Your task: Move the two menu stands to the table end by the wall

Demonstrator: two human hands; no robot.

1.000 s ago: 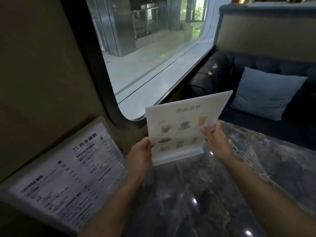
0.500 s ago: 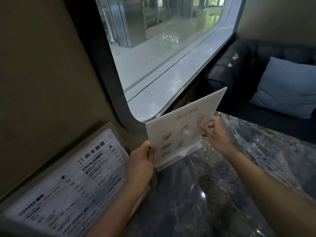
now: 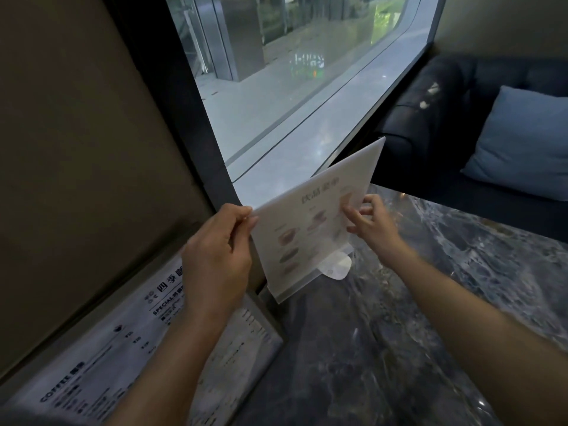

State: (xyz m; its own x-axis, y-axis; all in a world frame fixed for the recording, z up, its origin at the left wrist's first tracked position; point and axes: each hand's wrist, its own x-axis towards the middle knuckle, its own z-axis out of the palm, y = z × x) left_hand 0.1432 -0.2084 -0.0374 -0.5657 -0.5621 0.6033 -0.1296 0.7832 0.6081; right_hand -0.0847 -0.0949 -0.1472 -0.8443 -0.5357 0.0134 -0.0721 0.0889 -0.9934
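A white drinks menu stand [image 3: 310,222] with pictures of cups stands at the wall end of the dark marble table [image 3: 415,318], its clear base and round foot touching the tabletop. My left hand [image 3: 215,256] pinches its left edge. My right hand [image 3: 368,222] is at its right side with fingers spread, only fingertips near the sheet. A second, larger menu stand [image 3: 129,358] with black text and the word COFFEE leans against the wall at the lower left, partly hidden by my left forearm.
A tan wall panel [image 3: 76,149] and a dark window frame [image 3: 172,118] border the table's left end. Beyond the table sits a dark sofa [image 3: 445,118] with a blue cushion [image 3: 522,142].
The drinks menu stand has come down and toward the wall until its base meets the table. My right hand has loosened from its right edge. The view has shifted left and down.
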